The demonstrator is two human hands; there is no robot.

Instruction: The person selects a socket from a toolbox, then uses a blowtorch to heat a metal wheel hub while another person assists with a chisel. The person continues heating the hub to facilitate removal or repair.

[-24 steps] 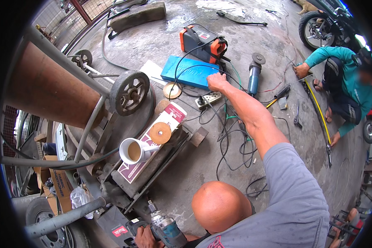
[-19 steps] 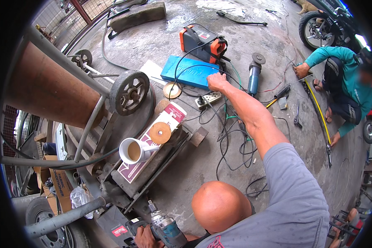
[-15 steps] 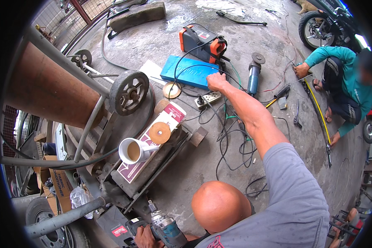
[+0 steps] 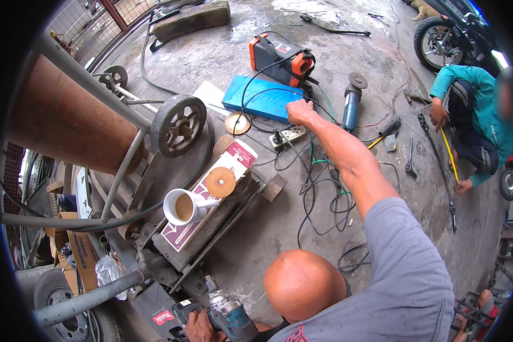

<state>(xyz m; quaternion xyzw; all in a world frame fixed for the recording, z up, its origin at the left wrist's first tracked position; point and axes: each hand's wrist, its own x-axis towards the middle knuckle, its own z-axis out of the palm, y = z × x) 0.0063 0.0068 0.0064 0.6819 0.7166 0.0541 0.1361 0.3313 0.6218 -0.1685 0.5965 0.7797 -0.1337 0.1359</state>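
Note:
At the lower edge my left hand (image 4: pixel 199 327) is closed around a teal and black cordless impact wrench (image 4: pixel 231 313), whose socket end points away from me. My right arm stretches forward to the right end of a blue metal case (image 4: pixel 259 97). There my right hand (image 4: pixel 301 112) is closed, its fingers curled at the case's edge beside a black cable; what they hold, if anything, is hidden. Just below that hand lies a white power strip (image 4: pixel 289 137) with a plug in it. My bare knee (image 4: pixel 305 282) rises in the lower middle.
A white coffee mug (image 4: pixel 183 207) and a brown disc (image 4: pixel 220 182) sit on a long box (image 4: pixel 179 235). Beyond are an orange-black welder (image 4: pixel 278 58), an angle grinder (image 4: pixel 351 105) and tangled cables (image 4: pixel 330 199). A wheeled metal frame (image 4: pixel 178 126) stands left. At right squats a co-worker (image 4: pixel 477 117).
The co-worker's far hand has come nearer along the black rod, and the yellow tape between their hands is shorter and off the rod. My own hands have hardly moved.

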